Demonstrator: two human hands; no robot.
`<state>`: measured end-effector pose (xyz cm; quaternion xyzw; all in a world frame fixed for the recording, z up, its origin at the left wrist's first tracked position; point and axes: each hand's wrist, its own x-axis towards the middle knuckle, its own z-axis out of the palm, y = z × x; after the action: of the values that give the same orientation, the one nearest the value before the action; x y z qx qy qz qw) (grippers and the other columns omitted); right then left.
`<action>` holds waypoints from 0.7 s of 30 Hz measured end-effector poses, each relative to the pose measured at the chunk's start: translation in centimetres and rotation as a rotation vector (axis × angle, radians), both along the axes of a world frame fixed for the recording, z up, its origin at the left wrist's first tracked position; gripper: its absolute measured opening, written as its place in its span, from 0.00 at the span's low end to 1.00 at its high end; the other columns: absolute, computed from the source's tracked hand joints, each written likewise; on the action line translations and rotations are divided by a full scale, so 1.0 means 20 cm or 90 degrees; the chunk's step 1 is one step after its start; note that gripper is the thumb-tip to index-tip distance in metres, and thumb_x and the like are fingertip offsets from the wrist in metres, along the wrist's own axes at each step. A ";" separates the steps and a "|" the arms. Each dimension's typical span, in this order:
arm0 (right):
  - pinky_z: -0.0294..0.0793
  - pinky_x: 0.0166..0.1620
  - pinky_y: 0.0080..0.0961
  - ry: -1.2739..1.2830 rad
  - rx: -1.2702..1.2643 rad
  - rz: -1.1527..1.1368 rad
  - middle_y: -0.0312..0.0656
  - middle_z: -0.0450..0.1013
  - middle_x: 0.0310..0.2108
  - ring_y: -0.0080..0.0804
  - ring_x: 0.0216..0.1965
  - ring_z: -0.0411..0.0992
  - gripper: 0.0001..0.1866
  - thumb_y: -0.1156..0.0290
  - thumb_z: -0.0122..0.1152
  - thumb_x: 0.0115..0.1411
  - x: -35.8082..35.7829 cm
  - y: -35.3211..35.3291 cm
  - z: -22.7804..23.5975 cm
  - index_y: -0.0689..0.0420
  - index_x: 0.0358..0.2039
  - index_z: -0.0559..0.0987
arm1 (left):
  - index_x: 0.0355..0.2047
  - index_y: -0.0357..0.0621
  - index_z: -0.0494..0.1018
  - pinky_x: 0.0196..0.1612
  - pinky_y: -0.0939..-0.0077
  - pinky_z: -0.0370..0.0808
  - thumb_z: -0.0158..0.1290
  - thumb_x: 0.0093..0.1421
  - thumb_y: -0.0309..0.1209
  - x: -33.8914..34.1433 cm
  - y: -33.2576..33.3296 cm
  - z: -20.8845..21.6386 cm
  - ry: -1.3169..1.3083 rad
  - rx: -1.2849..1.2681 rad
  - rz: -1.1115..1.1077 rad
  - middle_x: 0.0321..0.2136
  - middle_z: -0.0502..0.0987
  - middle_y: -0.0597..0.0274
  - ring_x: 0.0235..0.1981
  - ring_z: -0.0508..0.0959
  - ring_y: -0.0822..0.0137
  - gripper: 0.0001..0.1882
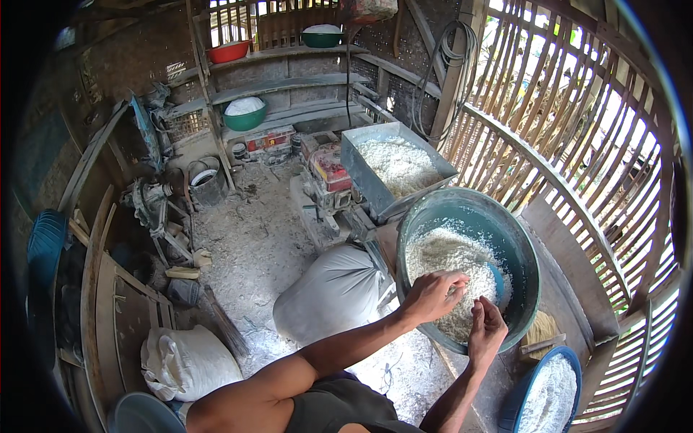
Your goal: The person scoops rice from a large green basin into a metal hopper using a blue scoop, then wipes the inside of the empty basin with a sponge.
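Observation:
A large green basin (530, 252) stands at my right, partly filled with white, grainy material (444, 252). Over its near side, my left hand (437, 296) is closed with the fingers curled. Close by, my right hand (488, 326) is pinched, thumb against fingers, above the basin's near rim. Whatever either hand holds is too small or hidden to make out. A blue piece, perhaps a scoop or bowl (496, 281), lies partly buried in the material beyond my hands. Behind the basin, a metal hopper (361, 169) holds more of the same white material.
Below the hopper sits a red machine (330, 172). A full pale sack (328, 296) stands left of the basin. A blue tub of white powder (577, 375) is at the near right, and a slatted wall (570, 123) bounds the right side. A broom (225, 325) lies left.

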<state>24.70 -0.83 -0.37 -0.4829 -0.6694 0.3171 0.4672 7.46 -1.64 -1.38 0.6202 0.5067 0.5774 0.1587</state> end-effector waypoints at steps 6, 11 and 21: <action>0.73 0.44 0.21 -0.005 -0.062 0.009 0.45 0.79 0.38 0.23 0.39 0.75 0.18 0.68 0.60 0.66 -0.01 -0.02 0.04 0.71 0.49 0.77 | 0.41 0.39 0.76 0.37 0.65 0.78 0.58 0.59 0.31 0.00 0.00 0.00 -0.010 -0.002 0.009 0.33 0.82 0.51 0.35 0.83 0.53 0.12; 0.76 0.38 0.22 0.000 -0.002 -0.002 0.48 0.81 0.35 0.26 0.36 0.77 0.17 0.66 0.61 0.65 0.00 0.01 -0.02 0.68 0.46 0.80 | 0.41 0.40 0.77 0.38 0.65 0.78 0.57 0.59 0.32 0.00 0.00 0.00 -0.007 -0.019 0.006 0.33 0.82 0.52 0.36 0.83 0.53 0.12; 0.76 0.35 0.21 -0.009 -0.003 -0.004 0.47 0.80 0.35 0.24 0.33 0.76 0.17 0.66 0.61 0.65 0.00 0.00 0.00 0.68 0.46 0.80 | 0.41 0.39 0.77 0.38 0.64 0.77 0.57 0.60 0.32 0.00 0.00 0.00 -0.007 -0.030 -0.001 0.33 0.82 0.52 0.35 0.82 0.52 0.12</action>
<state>24.67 -0.78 -0.45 -0.4884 -0.6702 0.3138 0.4624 7.47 -1.69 -1.32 0.6137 0.5188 0.5684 0.1765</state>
